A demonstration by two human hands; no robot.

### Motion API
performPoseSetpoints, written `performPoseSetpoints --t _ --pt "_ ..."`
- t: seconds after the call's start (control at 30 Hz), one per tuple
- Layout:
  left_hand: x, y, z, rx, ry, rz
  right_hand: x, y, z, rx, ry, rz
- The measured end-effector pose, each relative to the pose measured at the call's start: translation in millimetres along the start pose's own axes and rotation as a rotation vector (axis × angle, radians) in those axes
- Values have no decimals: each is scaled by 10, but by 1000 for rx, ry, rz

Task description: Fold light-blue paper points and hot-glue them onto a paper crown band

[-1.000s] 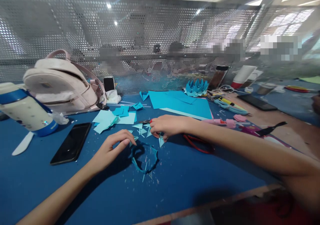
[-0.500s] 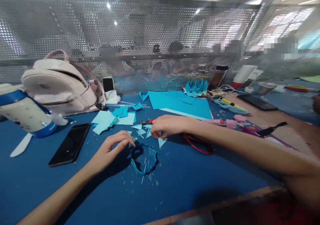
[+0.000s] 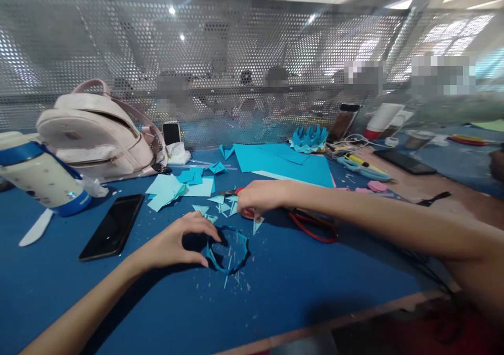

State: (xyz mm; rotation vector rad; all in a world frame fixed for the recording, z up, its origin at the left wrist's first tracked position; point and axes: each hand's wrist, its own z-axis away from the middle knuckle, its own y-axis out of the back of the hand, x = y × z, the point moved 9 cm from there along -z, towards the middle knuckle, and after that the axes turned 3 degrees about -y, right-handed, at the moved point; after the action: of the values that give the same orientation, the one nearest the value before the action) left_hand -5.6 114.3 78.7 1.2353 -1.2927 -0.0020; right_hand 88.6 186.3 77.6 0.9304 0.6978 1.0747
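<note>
My left hand (image 3: 179, 242) is open, thumb and fingers apart, at the left edge of a ring of folded blue paper (image 3: 246, 250) lying on the table. Whether its fingertips touch the ring I cannot tell. My right hand (image 3: 260, 198) reaches in from the right, knuckles up, fingers curled down and closed. A pale paper triangle (image 3: 257, 226) pokes out below these fingers. Beside them show the red handle (image 3: 239, 190) and dark tip of a tool, partly covered by the hand. What the right fingers grip is hidden. Several pale triangular scraps (image 3: 220, 207) lie between the hands.
Blue paper sheets (image 3: 255, 158) and a spiky blue paper piece (image 3: 309, 139) lie behind. Light-blue squares (image 3: 165, 189), a black phone (image 3: 112, 226), a bottle (image 3: 47, 181) and a backpack (image 3: 94, 129) are at left. A red-handled tool (image 3: 311, 231) lies under my right forearm.
My left hand has opened its thumb away from its fingers and shifted right and down toward the ring. The right hand has barely moved; the triangle beneath it has turned slightly.
</note>
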Motion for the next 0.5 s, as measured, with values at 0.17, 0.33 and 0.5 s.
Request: performPoseSetpoints --t 0.17,0.33,0.5 --pt "-3 -72 4 -49 5 -125 24 116 224 68 -26 -60" --pt "120 -114 7 -46 -53 -245 29 213 463 255 -4 -213" --pt "204 -54 16 80 -75 -333 -99 285 614 453 59 -523"
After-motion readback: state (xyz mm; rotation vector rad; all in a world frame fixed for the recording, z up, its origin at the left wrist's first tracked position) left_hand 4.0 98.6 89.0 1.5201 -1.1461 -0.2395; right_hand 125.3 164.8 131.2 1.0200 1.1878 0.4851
